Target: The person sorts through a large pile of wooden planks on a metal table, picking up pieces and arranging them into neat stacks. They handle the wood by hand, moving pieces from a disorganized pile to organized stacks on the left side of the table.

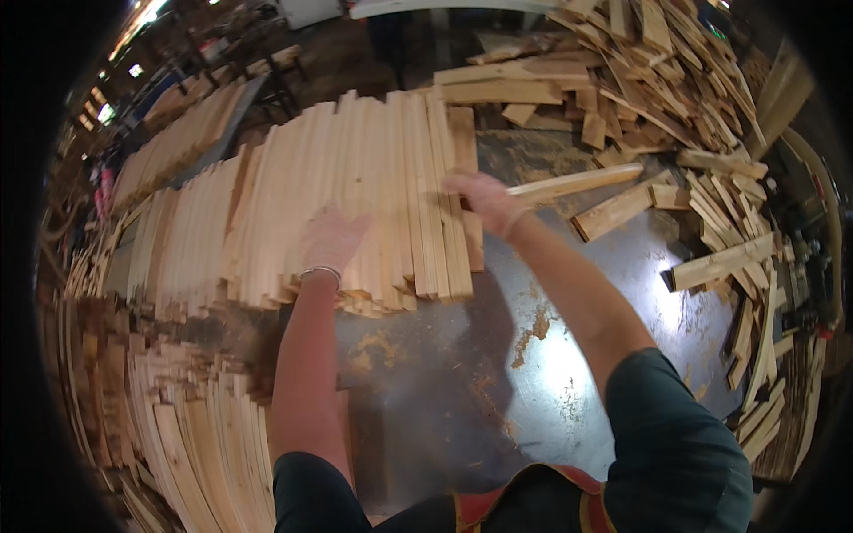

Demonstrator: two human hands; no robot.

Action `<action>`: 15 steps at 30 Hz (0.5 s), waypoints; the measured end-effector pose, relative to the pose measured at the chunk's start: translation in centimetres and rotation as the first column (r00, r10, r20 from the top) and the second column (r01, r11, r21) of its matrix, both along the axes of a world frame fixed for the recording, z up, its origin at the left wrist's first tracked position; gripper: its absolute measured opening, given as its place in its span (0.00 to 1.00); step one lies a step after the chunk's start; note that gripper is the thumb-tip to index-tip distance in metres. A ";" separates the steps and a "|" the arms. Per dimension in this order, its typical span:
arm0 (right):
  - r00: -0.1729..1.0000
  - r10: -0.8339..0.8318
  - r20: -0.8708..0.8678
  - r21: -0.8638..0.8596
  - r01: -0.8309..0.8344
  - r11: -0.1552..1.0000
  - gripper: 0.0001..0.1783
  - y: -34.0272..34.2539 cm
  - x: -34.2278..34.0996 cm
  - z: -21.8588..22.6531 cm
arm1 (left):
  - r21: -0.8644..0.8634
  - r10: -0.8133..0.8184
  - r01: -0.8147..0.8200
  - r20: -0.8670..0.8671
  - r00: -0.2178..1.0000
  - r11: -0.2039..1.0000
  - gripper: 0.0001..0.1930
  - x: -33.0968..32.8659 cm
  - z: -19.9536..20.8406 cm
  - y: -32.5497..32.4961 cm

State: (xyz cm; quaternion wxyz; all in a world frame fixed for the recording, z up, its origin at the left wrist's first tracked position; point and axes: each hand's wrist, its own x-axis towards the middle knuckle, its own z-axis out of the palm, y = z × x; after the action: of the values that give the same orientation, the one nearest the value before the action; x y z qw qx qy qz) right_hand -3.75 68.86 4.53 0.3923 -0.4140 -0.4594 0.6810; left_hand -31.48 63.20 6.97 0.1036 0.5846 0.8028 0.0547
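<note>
A wide row of pale wooden strips (pixel 373 169) lies side by side on a dark metal tabletop (pixel 426 373). My left hand (pixel 333 238), in a thin light glove with a band at its wrist, rests flat on top of the strips, fingers spread. At the row's right edge is my right hand (pixel 480 197), its fingers stretched toward the outermost strips and somewhat blurred. It seems to touch their side without gripping one. Beneath that hand a browner board (pixel 474 240) shows partly along the edge. A loose strip (pixel 577 184) lies just right of my right wrist.
Offcuts (pixel 640 80) form a heap at the far right, with more scattered pieces (pixel 733 262) along the right side. Another stack of strips (pixel 195 426) stands at the lower left. Farther back on the left lies a further row of boards (pixel 178 151).
</note>
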 end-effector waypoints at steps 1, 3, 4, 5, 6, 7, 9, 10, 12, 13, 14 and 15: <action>0.986 0.099 0.133 0.001 -0.100 0.995 0.24 0.6 -0.5 -1.0 | 0.019 -0.009 0.011 -0.094 0.996 1.000 0.44 0.6 -0.8 0.5; 0.990 0.029 -0.135 -0.071 -0.039 0.997 0.32 1.2 1.9 -4.2 | 0.036 -0.023 0.031 -0.198 0.980 0.999 0.43 1.3 -2.0 0.7; 0.967 -0.028 -0.253 -0.092 0.004 0.996 0.37 1.8 4.2 -5.5 | 0.046 -0.037 0.047 -0.200 0.979 0.998 0.42 1.8 -2.4 1.0; 0.995 -0.023 -0.095 0.020 0.025 0.999 0.39 3.5 6.7 -6.8 | 0.060 -0.042 0.055 -0.212 0.976 0.997 0.41 1.7 -2.6 1.1; 0.996 -0.046 0.080 0.126 0.035 0.991 0.42 5.7 10.3 -8.4 | 0.102 -0.101 0.125 -0.213 0.972 0.987 0.40 1.1 -3.8 1.6; 0.881 -0.076 0.466 0.328 -0.093 0.940 0.39 5.7 10.9 -8.0 | 0.132 -0.122 0.155 -0.229 0.966 0.979 0.39 -0.9 -4.5 1.3; 0.045 -0.478 0.877 0.436 -0.489 0.756 0.35 5.9 12.5 -7.0 | 0.199 -0.148 0.198 -0.241 0.959 0.960 0.37 -1.6 -5.2 -0.7; -0.088 -0.494 0.865 0.392 -0.497 0.774 0.32 6.3 15.1 -7.8 | 0.256 -0.170 0.230 -0.237 0.956 0.939 0.37 -0.5 -4.4 -1.1; -0.277 -0.280 0.919 0.123 -0.475 0.872 0.27 7.6 17.2 -7.2 | 0.342 -0.218 0.294 -0.244 0.945 0.892 0.37 1.3 -2.7 -3.7; -0.336 -0.047 0.941 -0.109 -0.432 0.895 0.24 8.2 17.4 -5.4 | 0.378 -0.252 0.333 -0.250 0.935 0.864 0.37 2.6 -2.0 -5.6; -0.382 0.192 0.904 -0.342 -0.379 0.860 0.22 8.2 17.8 -4.3 | 0.408 -0.287 0.371 -0.254 0.924 0.834 0.38 3.9 -1.4 -8.0; -0.330 0.043 0.943 -0.190 -0.424 0.885 0.21 6.7 19.3 -4.4 | 0.403 -0.331 0.416 -0.265 0.906 0.815 0.39 5.2 -0.7 -10.6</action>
State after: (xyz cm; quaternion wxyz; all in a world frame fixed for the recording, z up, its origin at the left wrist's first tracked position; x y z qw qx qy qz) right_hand 15.55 75.53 0.15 -0.2312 -0.6292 -0.7372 0.0843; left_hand -26.30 52.59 6.26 -0.1001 0.7414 0.6431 0.1638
